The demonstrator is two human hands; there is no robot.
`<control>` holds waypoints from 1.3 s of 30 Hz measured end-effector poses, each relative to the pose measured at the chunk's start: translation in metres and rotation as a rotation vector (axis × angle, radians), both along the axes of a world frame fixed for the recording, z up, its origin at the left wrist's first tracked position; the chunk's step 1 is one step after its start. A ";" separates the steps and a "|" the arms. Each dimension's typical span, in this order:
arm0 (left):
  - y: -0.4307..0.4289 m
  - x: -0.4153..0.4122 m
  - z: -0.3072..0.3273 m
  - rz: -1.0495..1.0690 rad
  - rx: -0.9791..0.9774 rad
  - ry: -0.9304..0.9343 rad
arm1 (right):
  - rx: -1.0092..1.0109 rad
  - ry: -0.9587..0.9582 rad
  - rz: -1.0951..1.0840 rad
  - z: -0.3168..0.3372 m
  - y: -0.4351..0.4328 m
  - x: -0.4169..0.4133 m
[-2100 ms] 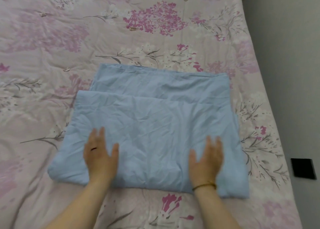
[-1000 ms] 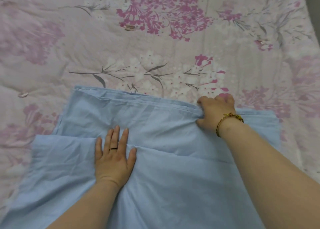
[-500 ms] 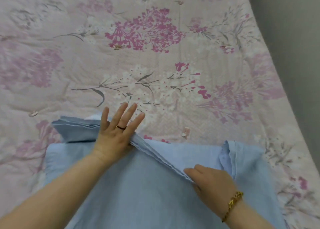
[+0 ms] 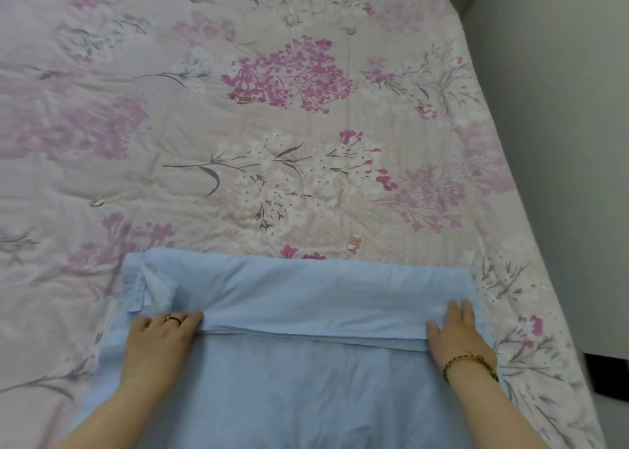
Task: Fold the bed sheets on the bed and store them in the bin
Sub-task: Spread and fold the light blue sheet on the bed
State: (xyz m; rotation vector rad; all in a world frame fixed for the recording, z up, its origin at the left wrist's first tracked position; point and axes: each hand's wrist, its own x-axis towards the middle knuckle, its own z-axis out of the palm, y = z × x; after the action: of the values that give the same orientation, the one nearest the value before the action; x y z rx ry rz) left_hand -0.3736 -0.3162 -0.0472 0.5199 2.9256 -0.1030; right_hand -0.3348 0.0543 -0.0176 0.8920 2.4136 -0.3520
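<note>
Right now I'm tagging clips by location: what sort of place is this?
Probably a bedroom: a pink floral quilted bedspread fills the view, a pale blue folded bed sheet lies on it, and a plain grey wall runs beside it.

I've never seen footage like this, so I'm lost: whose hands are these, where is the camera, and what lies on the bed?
No machine: a person works bare-handed, and the one camera, worn on their head, looks forward and down. A pink floral quilted bedspread is the surface. On it lies a light blue fabric bed sheet, its far part folded back as a band. The right hand rests flat on the band's right end. The left hand, wearing a ring, touches the left end; whether it pinches the cloth is unclear.
</note>
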 end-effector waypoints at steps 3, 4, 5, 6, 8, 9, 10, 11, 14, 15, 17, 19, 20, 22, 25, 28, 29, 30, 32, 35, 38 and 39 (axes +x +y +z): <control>0.002 0.010 -0.003 0.119 -0.002 -0.009 | 0.038 -0.051 -0.140 0.003 -0.002 0.002; 0.008 0.006 0.003 0.168 0.023 -0.024 | 0.070 -0.041 -0.177 0.008 -0.004 -0.001; 0.008 0.008 0.007 0.242 0.025 -0.095 | 0.121 -0.035 -0.173 0.013 -0.013 -0.005; 0.006 0.008 0.015 0.326 -0.012 -0.159 | 0.191 -0.006 -0.117 0.017 -0.024 -0.012; 0.004 0.005 0.016 0.433 0.045 -0.106 | 0.246 0.094 0.062 0.019 -0.052 -0.030; 0.001 0.008 0.015 0.486 0.082 -0.125 | 0.214 0.146 0.169 0.018 -0.073 -0.039; -0.005 0.011 0.017 0.510 0.075 -0.198 | 0.163 0.174 0.297 0.014 -0.098 -0.048; -0.010 0.013 0.019 0.469 0.093 -0.197 | 0.088 0.199 0.407 0.008 -0.125 -0.057; -0.021 0.024 0.013 0.487 0.175 -0.205 | -0.130 0.172 0.585 -0.011 -0.198 -0.076; -0.023 0.031 0.010 0.532 0.217 -0.267 | -0.180 0.157 0.621 -0.017 -0.218 -0.081; -0.030 0.031 0.007 0.643 0.304 -0.286 | -0.238 0.115 0.686 -0.028 -0.255 -0.087; -0.043 0.022 0.014 0.749 0.402 -0.206 | -0.265 0.116 0.790 -0.036 -0.288 -0.091; -0.048 0.012 0.019 0.808 0.474 -0.131 | -0.277 0.140 0.847 -0.037 -0.299 -0.092; -0.066 -0.009 0.021 0.890 0.668 0.035 | -0.305 0.163 0.966 -0.042 -0.325 -0.086; -0.083 -0.046 0.020 1.027 0.880 -0.041 | -0.390 0.169 1.169 -0.049 -0.348 -0.066; -0.085 -0.073 0.005 1.028 0.904 -0.271 | -0.355 0.467 1.330 -0.055 -0.354 -0.041; -0.084 -0.077 -0.001 0.966 0.828 -0.317 | -0.389 0.643 1.271 -0.059 -0.350 -0.036; -0.084 -0.079 -0.006 0.914 0.757 -0.340 | -0.468 0.797 1.142 -0.060 -0.344 -0.035; -0.083 -0.081 -0.011 0.890 0.711 -0.344 | -0.408 0.993 0.819 -0.065 -0.326 -0.040; -0.080 -0.082 -0.007 0.968 0.824 -0.438 | -0.091 0.841 0.508 -0.082 -0.294 -0.055; -0.080 -0.076 -0.006 0.941 0.855 -0.537 | 0.028 0.579 0.595 -0.099 -0.282 -0.055; -0.080 -0.072 -0.004 0.948 0.862 -0.587 | 0.034 0.565 0.621 -0.103 -0.282 -0.055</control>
State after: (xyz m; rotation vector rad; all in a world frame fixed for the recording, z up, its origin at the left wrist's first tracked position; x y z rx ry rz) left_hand -0.4453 -0.3965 -0.0510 -0.6775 2.1878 1.1984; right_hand -0.3896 -0.2279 -0.1210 0.0025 3.0534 -0.3508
